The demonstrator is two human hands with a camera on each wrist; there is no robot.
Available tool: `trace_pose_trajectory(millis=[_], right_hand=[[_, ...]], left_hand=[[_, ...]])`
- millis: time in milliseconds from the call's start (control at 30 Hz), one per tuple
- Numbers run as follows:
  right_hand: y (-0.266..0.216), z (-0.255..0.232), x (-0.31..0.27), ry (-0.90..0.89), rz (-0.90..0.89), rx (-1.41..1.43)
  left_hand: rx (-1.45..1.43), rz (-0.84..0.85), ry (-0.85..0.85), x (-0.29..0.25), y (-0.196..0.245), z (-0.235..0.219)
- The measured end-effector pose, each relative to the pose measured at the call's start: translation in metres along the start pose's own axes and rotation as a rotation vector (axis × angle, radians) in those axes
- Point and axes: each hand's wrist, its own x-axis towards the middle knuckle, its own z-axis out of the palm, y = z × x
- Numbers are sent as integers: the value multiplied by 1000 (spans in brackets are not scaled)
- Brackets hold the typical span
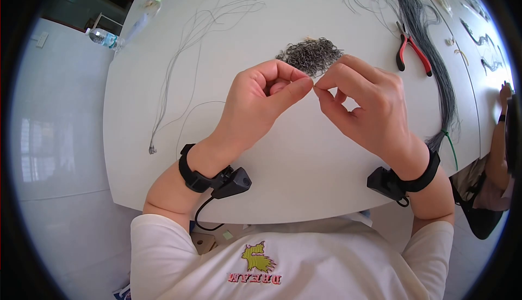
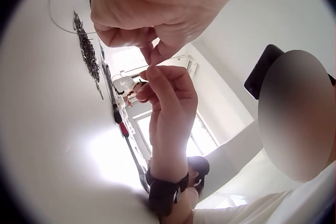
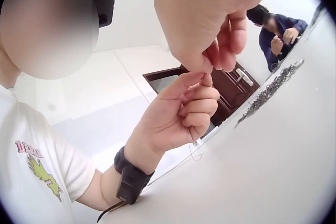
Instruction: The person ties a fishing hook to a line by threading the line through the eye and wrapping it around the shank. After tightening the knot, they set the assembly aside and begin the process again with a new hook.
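Both hands meet fingertip to fingertip above the white table. The left hand pinches with thumb and curled forefinger, and a thin line curves out from behind it over the table. Facing it, the right hand pinches at the same spot, its other fingers bent; what lies between the tips is too small to make out, apparently the line's end. Just beyond the hands lies a heap of small dark metal hooks. In the left wrist view the line runs to the left hand.
Long thin strands lie at the left, knotted at their near end. On the right are red-handled pliers and a dark bundle of strands tied with a green tie. A bottle is at the far left; another person's arm shows at right.
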Motion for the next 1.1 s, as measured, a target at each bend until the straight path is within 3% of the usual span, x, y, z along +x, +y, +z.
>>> trace_pose_trajectory(millis=[700, 767, 800, 867, 933, 1000, 1100], right_hand=[[2, -1, 0, -70, 69, 101], [-1, -6, 4, -108, 289, 338], [-2, -8, 5, -111, 291, 340], [-5, -12, 8, -229, 695, 900], [-7, -12, 8, -332, 734, 1018], [-10, -4, 3, -498, 833, 1310], [-13, 1, 1, -639, 837, 1359]], left_hand=[[41, -18, 11, 0, -1, 2], [-20, -28, 32, 0, 0, 3], [-22, -31, 32, -1, 2, 3], [-145, -34, -7, -3, 8, 4], [-189, -21, -8, -7, 12, 6], [-233, -10, -8, -10, 16, 9], [-302, 17, -1, -12, 18, 11]])
